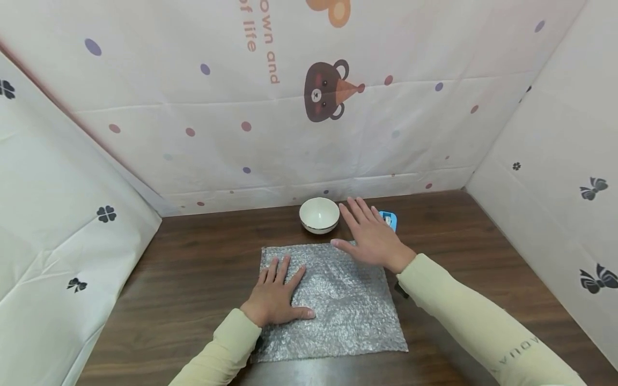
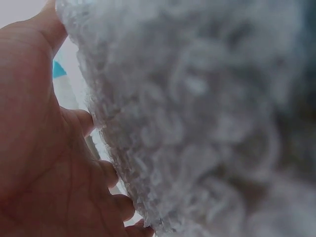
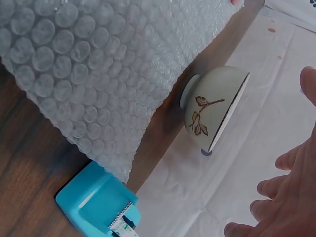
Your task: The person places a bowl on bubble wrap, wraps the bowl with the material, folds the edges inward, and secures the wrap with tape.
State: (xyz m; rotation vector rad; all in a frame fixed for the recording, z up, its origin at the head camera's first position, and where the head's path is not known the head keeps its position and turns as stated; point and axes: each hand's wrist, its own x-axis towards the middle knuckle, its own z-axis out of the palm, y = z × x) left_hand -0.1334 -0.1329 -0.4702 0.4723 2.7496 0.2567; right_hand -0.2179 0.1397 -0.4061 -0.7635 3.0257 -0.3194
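A square sheet of bubble wrap (image 1: 347, 305) lies flat on the dark wooden table. My left hand (image 1: 276, 297) rests on its left part with fingers spread and thumb pointing right. Over the sheet's far right corner, my right hand (image 1: 374, 240) is held with straight fingers and nothing in it. Just left of the right fingertips stands a white bowl (image 1: 319, 215), upright behind the sheet. The right wrist view shows a leaf sprig on the bowl's side (image 3: 210, 111). A blue tape dispenser (image 3: 94, 195) sits beside the sheet's corner, partly hidden by my right hand in the head view.
A white printed cloth wall (image 1: 232, 150) rises behind the table, and similar panels stand on the left (image 1: 58, 230) and right (image 1: 545, 214). Bare wood (image 1: 193, 279) extends left of the sheet. A small dark object (image 1: 401, 290) shows beneath the right sleeve.
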